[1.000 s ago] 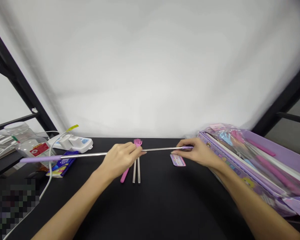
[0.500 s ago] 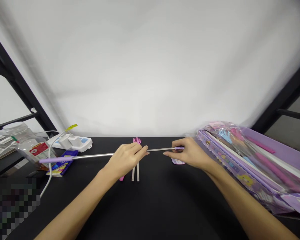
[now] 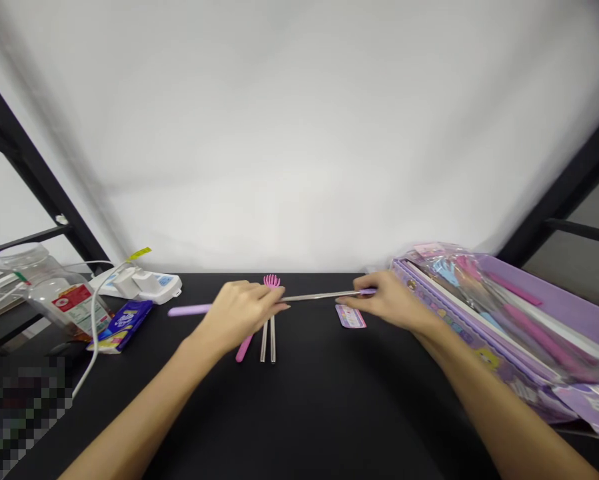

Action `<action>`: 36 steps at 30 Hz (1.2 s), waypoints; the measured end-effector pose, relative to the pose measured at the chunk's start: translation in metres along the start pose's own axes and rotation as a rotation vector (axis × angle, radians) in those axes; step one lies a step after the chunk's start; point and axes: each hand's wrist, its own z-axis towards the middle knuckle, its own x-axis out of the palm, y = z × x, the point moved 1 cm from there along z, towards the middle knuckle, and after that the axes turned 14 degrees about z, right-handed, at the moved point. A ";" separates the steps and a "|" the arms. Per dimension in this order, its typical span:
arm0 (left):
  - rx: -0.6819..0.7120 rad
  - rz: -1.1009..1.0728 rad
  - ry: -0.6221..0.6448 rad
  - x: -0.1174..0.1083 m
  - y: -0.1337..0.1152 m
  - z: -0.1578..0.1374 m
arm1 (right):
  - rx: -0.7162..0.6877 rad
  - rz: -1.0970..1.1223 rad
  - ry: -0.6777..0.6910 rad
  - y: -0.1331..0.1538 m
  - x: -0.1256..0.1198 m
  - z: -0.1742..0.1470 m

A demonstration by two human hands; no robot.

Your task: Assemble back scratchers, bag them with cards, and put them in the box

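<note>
My left hand (image 3: 246, 308) is closed around the metal rod of a purple-handled back scratcher (image 3: 319, 296), whose handle sticks out to the left. My right hand (image 3: 386, 300) pinches its purple far end, mostly hidden by the fingers. The rod lies nearly level between the hands, above the black table (image 3: 299, 413). Beneath my left hand lies a pink back scratcher (image 3: 244, 348), its claw showing beyond the hand. Two thin metal rods (image 3: 268, 343) lie beside it. A small printed card (image 3: 351, 317) is on the table just below my right hand.
At the right stands a purple box (image 3: 564, 290) with several wrapped back scratchers (image 3: 524, 327). On the left are a clear plastic jar (image 3: 64, 293), a blue snack packet (image 3: 129, 321), a white power strip (image 3: 162, 288) and a loose white cable (image 3: 95, 327). A white wall (image 3: 299, 147) rises behind.
The purple handle has moved right, close to my left hand, and less rod shows on that side. My right hand has shifted slightly right, widening the gap and uncovering more of the card.
</note>
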 end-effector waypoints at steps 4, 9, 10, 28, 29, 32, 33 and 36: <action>0.032 -0.010 0.064 0.001 0.005 -0.002 | 0.017 -0.035 -0.046 -0.004 -0.008 -0.002; 0.010 -0.071 -0.017 0.003 -0.024 0.010 | -0.069 -0.032 0.098 0.025 0.029 0.002; -0.011 -0.092 0.005 0.004 -0.024 0.009 | -0.067 -0.038 0.086 0.026 0.030 0.003; -0.116 -0.027 0.036 0.011 0.034 -0.022 | -0.049 0.188 0.080 0.006 -0.013 -0.004; -0.149 0.007 0.033 0.011 0.040 -0.023 | -0.042 0.190 0.051 0.003 -0.018 -0.004; -0.157 0.063 0.004 0.008 0.031 -0.016 | -0.040 0.216 0.052 0.004 -0.015 -0.003; -0.128 0.063 -0.008 0.006 0.021 -0.012 | -0.047 0.229 0.069 0.006 -0.010 -0.003; -0.064 0.059 -0.056 0.004 -0.008 0.001 | -0.055 0.264 0.139 0.013 0.004 0.000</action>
